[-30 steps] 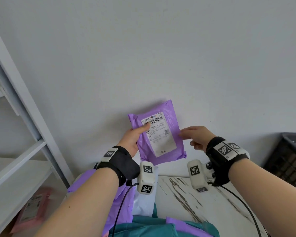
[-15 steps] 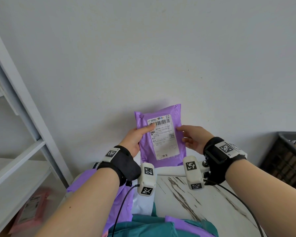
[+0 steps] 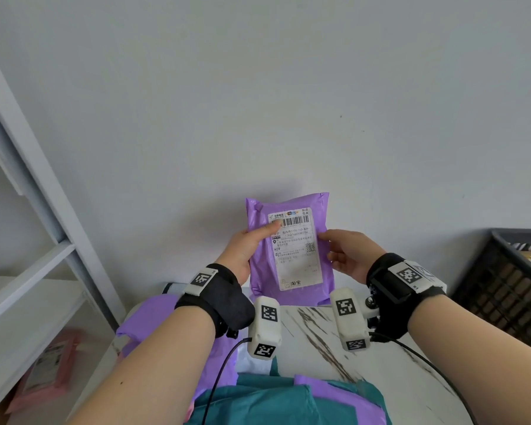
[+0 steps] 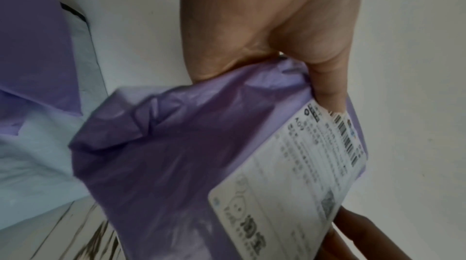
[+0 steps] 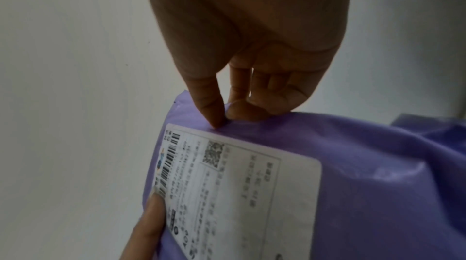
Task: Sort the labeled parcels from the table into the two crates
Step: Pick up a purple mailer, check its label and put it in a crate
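A purple parcel [image 3: 290, 250] with a white shipping label [image 3: 295, 250] is held upright above the table's far edge, label toward me. My left hand [image 3: 247, 250] grips its left edge, thumb lying on the label's barcode corner. My right hand [image 3: 347, 256] pinches the right edge between thumb and fingers. The left wrist view shows the crinkled parcel [image 4: 189, 154] under my thumb. In the right wrist view the right hand's fingertips [image 5: 214, 119] press the parcel [image 5: 365, 174] just beside the label [image 5: 227, 184].
A marble table [image 3: 319, 342] carries purple [image 3: 154, 317] and teal parcels [image 3: 273, 403] near me. A dark crate [image 3: 509, 289] stands at the right. White shelving [image 3: 28, 271] is at the left, with a pink parcel [image 3: 49, 369] low down.
The parcel has been turned from tilted to upright and brought closer to me. My right hand, which was apart from it, has closed in and taken its right edge.
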`<control>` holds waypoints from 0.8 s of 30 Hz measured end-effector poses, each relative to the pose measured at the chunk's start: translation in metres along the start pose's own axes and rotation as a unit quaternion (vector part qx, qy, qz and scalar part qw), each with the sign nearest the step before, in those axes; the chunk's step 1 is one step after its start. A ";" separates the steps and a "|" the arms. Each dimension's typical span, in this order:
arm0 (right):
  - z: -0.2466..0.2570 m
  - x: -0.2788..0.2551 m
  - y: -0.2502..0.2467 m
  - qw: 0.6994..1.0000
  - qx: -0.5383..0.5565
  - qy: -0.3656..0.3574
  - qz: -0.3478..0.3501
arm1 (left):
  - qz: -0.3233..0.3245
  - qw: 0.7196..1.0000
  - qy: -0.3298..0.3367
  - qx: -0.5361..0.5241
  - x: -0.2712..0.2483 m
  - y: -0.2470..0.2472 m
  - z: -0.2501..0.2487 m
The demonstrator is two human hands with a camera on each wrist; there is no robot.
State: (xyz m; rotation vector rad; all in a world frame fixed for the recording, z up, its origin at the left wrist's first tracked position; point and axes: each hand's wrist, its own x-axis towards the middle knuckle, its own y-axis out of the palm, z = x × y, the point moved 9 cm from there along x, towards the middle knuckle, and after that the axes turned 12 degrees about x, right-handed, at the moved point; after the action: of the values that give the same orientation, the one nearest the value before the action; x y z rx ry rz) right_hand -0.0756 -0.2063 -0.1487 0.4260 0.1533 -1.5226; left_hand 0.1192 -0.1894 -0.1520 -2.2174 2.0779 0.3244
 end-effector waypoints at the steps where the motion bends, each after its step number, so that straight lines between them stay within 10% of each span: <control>1: -0.005 -0.001 -0.002 1.000 0.004 0.006 -0.002 | -0.002 1.000 -0.001 0.008 0.000 0.001 0.003; 24: -0.059 -0.081 -0.145 0.985 0.093 0.008 -0.142 | 0.114 0.992 -0.053 -0.006 -0.027 0.149 0.065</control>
State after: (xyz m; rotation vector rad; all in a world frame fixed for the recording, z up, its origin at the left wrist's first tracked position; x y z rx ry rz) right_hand -0.2133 -0.1085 -0.1989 0.5848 0.0875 -1.8226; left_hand -0.0365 -0.1606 -0.1975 -1.9237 2.2792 0.4606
